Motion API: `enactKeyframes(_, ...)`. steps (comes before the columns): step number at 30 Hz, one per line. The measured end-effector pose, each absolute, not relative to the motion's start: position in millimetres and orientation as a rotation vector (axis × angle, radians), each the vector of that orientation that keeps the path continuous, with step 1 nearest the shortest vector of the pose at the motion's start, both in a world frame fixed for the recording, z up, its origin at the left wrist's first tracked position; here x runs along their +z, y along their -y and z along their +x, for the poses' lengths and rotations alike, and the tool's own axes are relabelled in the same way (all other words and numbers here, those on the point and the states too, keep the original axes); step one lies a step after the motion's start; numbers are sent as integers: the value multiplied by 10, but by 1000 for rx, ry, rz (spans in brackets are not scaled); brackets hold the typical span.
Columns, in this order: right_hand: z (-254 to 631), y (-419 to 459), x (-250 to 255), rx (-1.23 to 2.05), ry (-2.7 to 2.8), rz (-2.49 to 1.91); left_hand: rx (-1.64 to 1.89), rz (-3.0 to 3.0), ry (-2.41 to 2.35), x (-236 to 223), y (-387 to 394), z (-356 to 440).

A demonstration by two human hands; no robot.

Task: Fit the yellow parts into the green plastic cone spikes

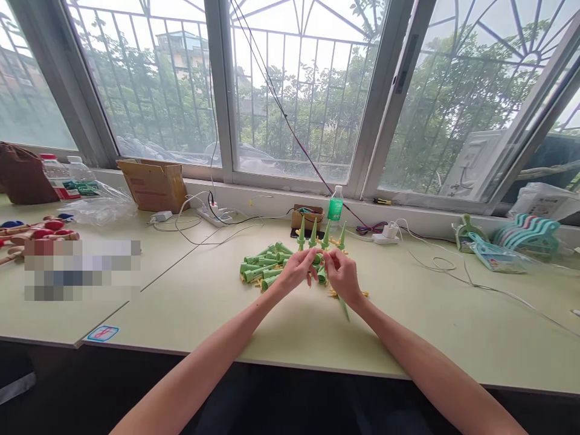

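Over the table [281,338], my left hand [298,269] is closed around a small green plastic piece [318,258], mostly hidden by fingers. My right hand [343,276] pinches at the right end of that piece; whatever sits in its fingertips is too small to make out. To the left lies a pile of green plastic tubes [260,266] with holes and yellow parts among them. Beyond my hands stand several upright green cones [313,232] with pointed tips. Beneath my right wrist are yellow pieces [335,293] and a green spike [345,309].
A small cardboard box [308,216] and a green-labelled bottle [336,206] stand behind the cones. Cables and power strips [212,212] run along the window. Teal dustpans [530,238] lie right; red wooden toys [45,232] and a large carton [154,184] are left.
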State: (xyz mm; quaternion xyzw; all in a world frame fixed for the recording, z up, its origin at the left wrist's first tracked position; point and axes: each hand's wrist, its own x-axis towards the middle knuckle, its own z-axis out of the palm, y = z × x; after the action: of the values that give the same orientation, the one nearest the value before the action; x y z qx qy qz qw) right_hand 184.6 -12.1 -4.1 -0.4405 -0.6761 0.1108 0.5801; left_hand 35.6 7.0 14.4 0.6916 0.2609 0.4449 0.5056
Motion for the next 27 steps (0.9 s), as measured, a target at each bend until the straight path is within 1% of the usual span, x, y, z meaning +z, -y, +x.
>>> enactKeyframes(8, 1846, 132, -48, 242, 1524, -1005, 1140, 1444, -693, 185, -57, 362)
enactKeyframes(12, 1857, 130, -53, 282, 1541, -968, 1042, 1376, -716, 157, -117, 344)
enactKeyframes(17, 1848, 151, -41, 298, 1596, -911, 907, 1417, -666, 153, -100, 344)
enactKeyframes(27, 1851, 143, -21, 329, 1568, -887, 941, 1475, -669, 184, -72, 348)
